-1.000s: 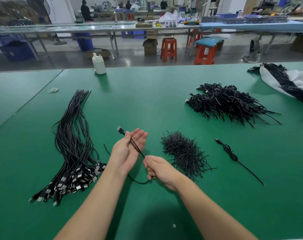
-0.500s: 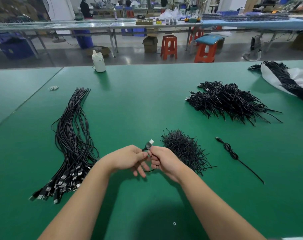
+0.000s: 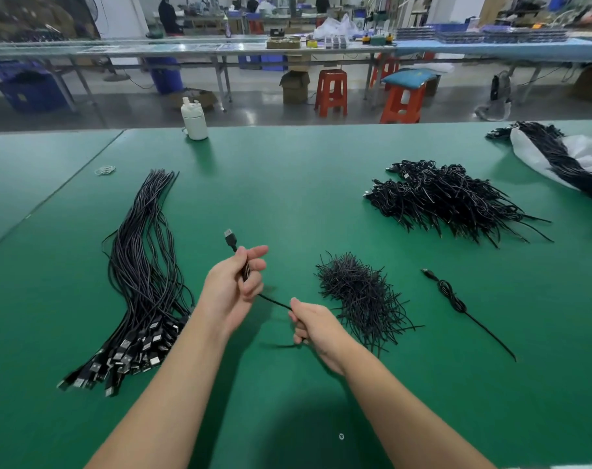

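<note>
Two hands meet over the middle of the green desk (image 3: 287,184), a little nearer its near edge than its far one, and both are on one black cable (image 3: 275,302). Your left hand (image 3: 232,286) is raised with its fingers (image 3: 255,252) curled round the cable just below the USB plug (image 3: 230,236). The plug sticks up and away from you, above your knuckles. Your right hand (image 3: 316,328) sits lower and closer to you, fingers (image 3: 299,330) closed round the same cable. A short taut run shows between the two hands, and a blurred tail leaves your right fist toward the left. Toward the left edge a long bundle of straight cables (image 3: 142,265) lies stretched out, plugs fanned toward the near edge. Just right of your right hand is a heap of short black ties (image 3: 358,292), touching neither hand. Beyond that heap, toward the right edge, one finished coiled cable (image 3: 453,297) lies alone. Farther back on the right sits a big pile of coiled cables (image 3: 450,198). At the far right corner more black leads rest on a white bag (image 3: 585,154). A white bottle (image 3: 194,121) stands at the far edge, and a few rubber bands (image 3: 105,170) lie near the far left of the desk.
</note>
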The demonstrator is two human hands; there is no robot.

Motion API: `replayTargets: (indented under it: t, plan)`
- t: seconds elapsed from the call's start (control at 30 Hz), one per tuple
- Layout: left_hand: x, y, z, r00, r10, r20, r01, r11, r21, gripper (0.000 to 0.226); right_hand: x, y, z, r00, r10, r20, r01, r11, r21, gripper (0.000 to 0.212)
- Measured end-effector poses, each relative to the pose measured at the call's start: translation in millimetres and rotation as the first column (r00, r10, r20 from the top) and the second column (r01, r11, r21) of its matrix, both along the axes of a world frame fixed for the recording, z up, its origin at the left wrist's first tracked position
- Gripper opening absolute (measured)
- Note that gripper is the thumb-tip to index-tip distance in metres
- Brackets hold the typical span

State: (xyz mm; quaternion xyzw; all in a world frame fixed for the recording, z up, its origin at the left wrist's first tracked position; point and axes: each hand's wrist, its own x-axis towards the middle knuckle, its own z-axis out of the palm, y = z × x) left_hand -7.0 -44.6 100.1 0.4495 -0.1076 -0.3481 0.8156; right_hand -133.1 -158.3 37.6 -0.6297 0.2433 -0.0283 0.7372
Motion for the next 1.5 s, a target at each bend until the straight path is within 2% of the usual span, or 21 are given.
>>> replayTargets:
  t: [0.07,0.1,0.17,0.23,0.27,0.33,0.4,0.47,0.57,0.67,0.77,0.87,1.0,1.07,1.1,1.2,1.3,1.5]
  plan:
    - [4.3,12.4,1.9,0.966,-0.203,0.163,0.188,0.977,0.099,0.035,-0.6,-4.5,1.5,0.994,-0.112,-0.012,0.112,0.973,0.200,0.038]
    - [5.8,18.3,2.2,0.907,-0.333,0.258,0.279,0.933,0.226,0.036,-0.4,-8.0,3.3,0.987,-0.162,-0.011,0.159,0.945,0.286,0.037]
    - [6.2,26.4,0.8,0.709,-0.597,0.375,0.340,0.755,0.561,0.039,0.6,-14.5,9.3,0.977,-0.213,0.006,0.196,0.907,0.372,0.038]
    - [2.2,26.8,-3.3,0.557,-0.762,0.331,0.318,0.564,0.762,0.040,3.0,-16.4,17.5,0.977,-0.212,0.038,0.180,0.900,0.398,0.037]
    - [-1.4,24.9,-6.0,0.528,-0.794,0.302,0.305,0.510,0.804,0.039,4.6,-15.8,21.1,0.978,-0.202,0.055,0.164,0.902,0.399,0.037]
    - [-8.0,19.5,-13.1,0.521,-0.804,0.286,0.261,0.469,0.844,0.037,7.5,-13.4,27.1,0.983,-0.166,0.083,0.124,0.920,0.371,0.037]
    - [-12.0,14.2,-21.4,0.557,-0.774,0.300,0.219,0.486,0.846,0.035,9.0,-10.6,30.5,0.987,-0.119,0.109,0.080,0.948,0.309,0.036]
    - [-13.6,9.5,-27.1,0.649,-0.681,0.339,0.202,0.583,0.787,0.034,7.5,-8.3,32.0,0.989,-0.072,0.129,0.039,0.970,0.240,0.035]
    - [-13.8,3.3,-28.9,0.841,-0.411,0.352,0.164,0.813,0.558,0.033,1.7,-3.8,32.8,0.993,0.011,0.121,-0.024,0.994,0.110,0.032]
    - [-15.8,-5.1,-27.7,0.968,-0.149,0.202,0.082,0.948,0.307,0.036,-3.3,6.4,30.3,0.990,0.112,0.085,-0.110,0.994,-0.026,0.030]
    - [-22.8,-14.4,-24.4,0.996,-0.091,0.022,0.087,0.985,0.149,0.037,-4.5,13.5,28.1,0.989,0.143,0.029,-0.134,0.971,-0.196,0.032]
    - [-27.7,-17.9,-22.4,0.995,-0.070,-0.068,0.074,0.996,0.051,0.033,-3.0,11.4,28.0,0.992,0.124,-0.002,-0.116,0.927,-0.357,0.030]
    - [-30.0,-17.5,-19.6,0.995,0.001,-0.097,0.003,0.999,0.037,0.026,0.5,10.9,24.9,0.997,0.063,-0.041,-0.075,0.900,-0.429,0.026]
    - [-30.8,-18.1,-19.1,0.998,0.008,-0.065,-0.004,0.999,0.051,0.025,2.6,11.1,21.1,0.998,0.023,-0.063,-0.051,0.872,-0.486,0.015]
    - [-31.6,-18.4,-19.5,0.999,-0.002,-0.045,0.005,0.998,0.058,0.025,3.1,10.8,19.9,0.999,0.020,-0.042,-0.037,0.876,-0.482,0.009]
    - [-33.8,-16.2,-22.4,0.998,-0.061,-0.013,0.062,0.996,0.059,0.025,1.5,7.6,21.6,0.994,0.044,0.097,-0.018,0.966,-0.257,0.048]
    - [-33.0,-12.6,-24.1,0.992,-0.128,0.015,0.126,0.989,0.075,0.033,-0.4,5.4,21.1,0.981,0.033,0.189,-0.019,0.997,-0.075,0.066]
    - [-32.2,-8.5,-21.0,0.965,-0.259,0.036,0.252,0.959,0.127,0.027,-2.3,7.5,16.7,0.981,-0.054,0.185,0.039,0.996,0.083,0.082]
